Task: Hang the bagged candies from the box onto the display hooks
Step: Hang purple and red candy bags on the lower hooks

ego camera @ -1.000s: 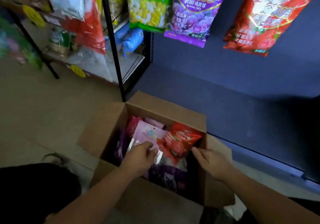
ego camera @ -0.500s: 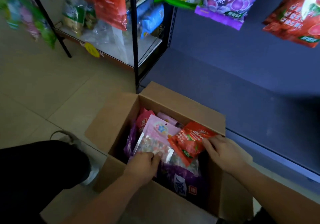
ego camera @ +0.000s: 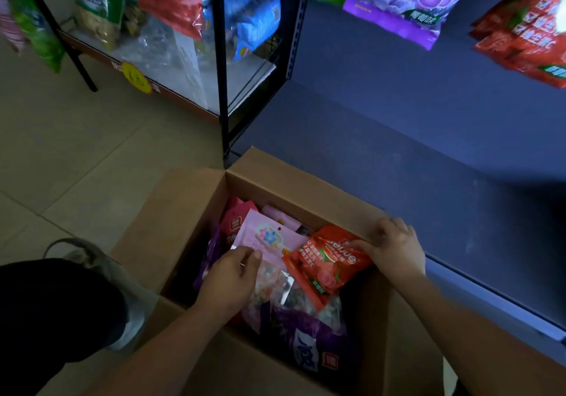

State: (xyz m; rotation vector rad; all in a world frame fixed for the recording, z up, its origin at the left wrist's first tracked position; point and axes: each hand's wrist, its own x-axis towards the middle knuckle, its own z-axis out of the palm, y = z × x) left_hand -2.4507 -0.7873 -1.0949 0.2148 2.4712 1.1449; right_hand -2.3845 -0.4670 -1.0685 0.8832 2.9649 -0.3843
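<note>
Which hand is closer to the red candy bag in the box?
Right. The right hand grips the red candy bag at its edge; the left hand is off to its left, holding the pink bag.

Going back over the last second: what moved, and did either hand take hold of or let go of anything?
The right hand reached forward to the red bag and now grips its edge near the right wall of the box. The left hand stayed on the pink bag, holding it. Both bags remain in the box; nothing was let go.
</note>
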